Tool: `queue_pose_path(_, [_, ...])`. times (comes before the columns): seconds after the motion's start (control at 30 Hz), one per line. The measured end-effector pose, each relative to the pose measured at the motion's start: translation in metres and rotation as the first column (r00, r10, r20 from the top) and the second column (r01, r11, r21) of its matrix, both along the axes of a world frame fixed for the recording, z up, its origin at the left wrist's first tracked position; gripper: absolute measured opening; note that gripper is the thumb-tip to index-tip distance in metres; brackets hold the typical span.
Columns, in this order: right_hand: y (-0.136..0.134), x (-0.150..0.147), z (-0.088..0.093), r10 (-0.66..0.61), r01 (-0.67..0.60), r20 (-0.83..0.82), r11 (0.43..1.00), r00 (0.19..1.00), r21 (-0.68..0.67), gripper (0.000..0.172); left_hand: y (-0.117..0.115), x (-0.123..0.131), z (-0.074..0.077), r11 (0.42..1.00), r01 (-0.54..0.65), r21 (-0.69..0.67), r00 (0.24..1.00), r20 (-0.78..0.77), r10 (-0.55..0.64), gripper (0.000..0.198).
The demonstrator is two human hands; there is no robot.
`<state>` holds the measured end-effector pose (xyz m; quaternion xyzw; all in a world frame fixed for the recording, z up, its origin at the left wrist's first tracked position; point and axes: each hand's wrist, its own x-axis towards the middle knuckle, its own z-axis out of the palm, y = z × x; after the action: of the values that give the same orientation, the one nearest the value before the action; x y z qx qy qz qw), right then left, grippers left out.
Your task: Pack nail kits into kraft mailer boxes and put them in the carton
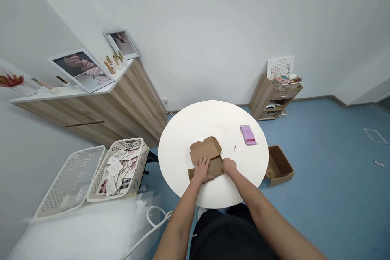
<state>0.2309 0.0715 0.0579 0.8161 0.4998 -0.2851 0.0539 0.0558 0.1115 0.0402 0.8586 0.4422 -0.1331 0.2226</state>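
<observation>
A brown cardboard mailer box (206, 150), partly folded, lies on the white round table (179, 130) with its lid panel opened away from me. My left hand (202, 170) presses flat on the box's near left part, fingers spread. At the box's right side, my right hand (229, 165) has its fingers curled around the side wall; the fingertips are partly hidden. A blurred purple item (247, 133) lies on the table to the right, with a small dark object (235, 147) between it and the box.
An open cardboard carton (280, 166) stands on the floor right of the table. To the left are a white basket of packets (134, 178), another white basket (55, 203) and a wooden cabinet (137, 97). A small shelf (258, 97) stands against the back wall.
</observation>
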Motion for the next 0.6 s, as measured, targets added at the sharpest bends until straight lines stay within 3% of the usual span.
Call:
queue_pose_path(0.1, [-0.002, 0.007, 0.007, 0.040, -0.040, 0.011, 0.999, 0.999, 0.001, 0.022, 0.004, 0.003, 0.001, 1.000, 0.025, -0.003, 1.000, -0.001, -0.025, 0.119])
queue_pose_path(0.17, [-0.006, 0.011, 0.013, 0.101, -0.106, 0.052, 0.990, 0.994, 0.094, 0.027, 0.006, 0.008, 0.002, 0.999, 0.038, -0.005, 0.999, 0.001, -0.038, 0.119])
queue_pose_path(0.23, [-0.010, 0.014, 0.018, 0.222, -0.242, 0.108, 0.943, 0.969, 0.228, 0.035, 0.007, 0.014, 0.004, 0.999, 0.050, -0.001, 0.999, 0.008, -0.050, 0.119])
queue_pose_path(0.3, [-0.013, 0.017, 0.019, 0.383, -0.408, 0.141, 0.858, 0.913, 0.312, 0.053, 0.007, 0.022, 0.006, 0.997, 0.071, 0.005, 0.997, 0.018, -0.071, 0.118])
queue_pose_path(0.4, [-0.013, 0.022, 0.010, 0.568, -0.578, 0.124, 0.767, 0.814, 0.280, 0.099, 0.006, 0.034, 0.007, 0.992, 0.123, 0.006, 0.992, 0.029, -0.123, 0.117])
queue_pose_path(0.47, [-0.011, 0.024, -0.001, 0.620, -0.627, 0.104, 0.752, 0.778, 0.204, 0.122, 0.006, 0.040, 0.007, 0.988, 0.156, -0.002, 0.987, 0.036, -0.156, 0.120])
queue_pose_path(0.6, [-0.006, 0.027, -0.019, 0.608, -0.612, 0.073, 0.784, 0.791, 0.104, 0.133, 0.006, 0.043, 0.003, 0.985, 0.175, -0.003, 0.982, 0.069, -0.175, 0.123])
